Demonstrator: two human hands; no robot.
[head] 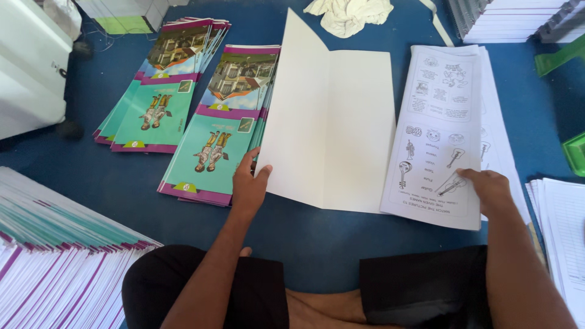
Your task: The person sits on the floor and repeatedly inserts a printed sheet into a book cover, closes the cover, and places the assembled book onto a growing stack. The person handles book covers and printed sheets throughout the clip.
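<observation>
You sat cross-legged on a blue floor point(317, 244) that filled most of the frame. At lower left a big stack of booklets point(55, 256) showed its white and purple edges. In the middle lay a blank white folded cover point(332, 116), opened out with its crease running up the frame. Left of it, at upper centre, a fanned pile of green and purple covers point(225, 122) touched its edge, and a second such pile point(161, 91) lay further left, just beside the first. To the right of the blank cover sat a pile of printed sheets point(442, 122) with small line drawings, its left edge close against the cover. A crumpled pale cloth point(350, 15) lay at top centre.

Your left hand point(248, 183) gripped the lower left edge of the blank cover, thumb on top and fingers curled under it. Your right hand point(490, 189) rested flat and spread on the lower right corner of the top printed sheet, closed on nothing.
</observation>
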